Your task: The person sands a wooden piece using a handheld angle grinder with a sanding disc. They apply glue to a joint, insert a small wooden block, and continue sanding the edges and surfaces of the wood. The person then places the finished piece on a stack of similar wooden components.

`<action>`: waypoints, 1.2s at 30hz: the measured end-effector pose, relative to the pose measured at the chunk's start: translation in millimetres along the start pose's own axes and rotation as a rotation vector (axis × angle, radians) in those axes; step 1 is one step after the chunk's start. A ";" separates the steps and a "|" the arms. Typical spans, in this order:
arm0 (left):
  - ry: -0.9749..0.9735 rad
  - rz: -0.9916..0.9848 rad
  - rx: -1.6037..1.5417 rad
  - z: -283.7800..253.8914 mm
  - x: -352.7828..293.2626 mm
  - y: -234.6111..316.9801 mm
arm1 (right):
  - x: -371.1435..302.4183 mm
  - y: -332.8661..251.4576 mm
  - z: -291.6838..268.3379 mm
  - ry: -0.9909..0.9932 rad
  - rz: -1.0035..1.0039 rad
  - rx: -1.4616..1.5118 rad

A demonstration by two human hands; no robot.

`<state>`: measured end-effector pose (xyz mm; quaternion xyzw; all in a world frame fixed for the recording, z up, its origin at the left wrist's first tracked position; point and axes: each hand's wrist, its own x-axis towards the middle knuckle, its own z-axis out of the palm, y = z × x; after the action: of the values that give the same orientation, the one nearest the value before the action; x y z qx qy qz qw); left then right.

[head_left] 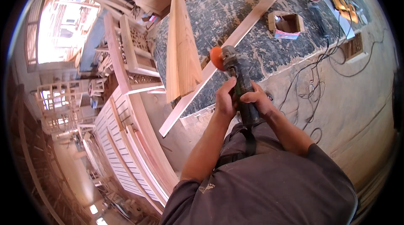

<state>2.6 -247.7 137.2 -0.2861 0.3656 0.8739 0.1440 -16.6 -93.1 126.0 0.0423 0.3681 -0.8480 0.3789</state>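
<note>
An angle grinder (236, 60) with a dark body and an orange disc (216, 58) is held in front of my torso, its head pointing away from me. My left hand (225, 98) wraps round the left side of its body. On the other side my right hand (260, 101) grips the body, with the thumb lying across it. Beyond the disc, a long narrow pale board (256, 13) runs diagonally over the dark, scuffed worktable (210, 10). A wider yellowish wooden piece (182, 52) lies left of the disc, overhanging the table's left edge.
A small open cardboard box (286, 26) sits on the table at right. Farther right lie a second power tool (316, 12) and yellow-orange gloves (344, 7). Black cables (313, 71) trail over the table edge to the floor. Slatted wooden panels (122, 141) are stacked at left.
</note>
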 end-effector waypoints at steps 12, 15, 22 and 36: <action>0.279 0.692 0.676 -47.7 -96.6 42.2 | 27.6 -25.0 2.7 0.315 -0.241 -0.614; 0.277 1.004 0.779 -35.3 -114.9 59.0 | 41.3 -28.6 1.8 0.353 -0.318 -0.789; 0.315 1.331 1.086 11.4 -119.6 75.8 | 146.1 -40.2 -30.3 0.342 -0.512 -1.284; 0.877 1.182 1.109 59.5 -113.4 46.7 | 288.7 -63.8 -53.9 0.188 0.009 -2.210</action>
<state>47.7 -241.8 265.7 -0.2482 0.8408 0.3182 -0.3609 -275.5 -206.0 23.4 -0.2534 0.9491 -0.0449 0.1819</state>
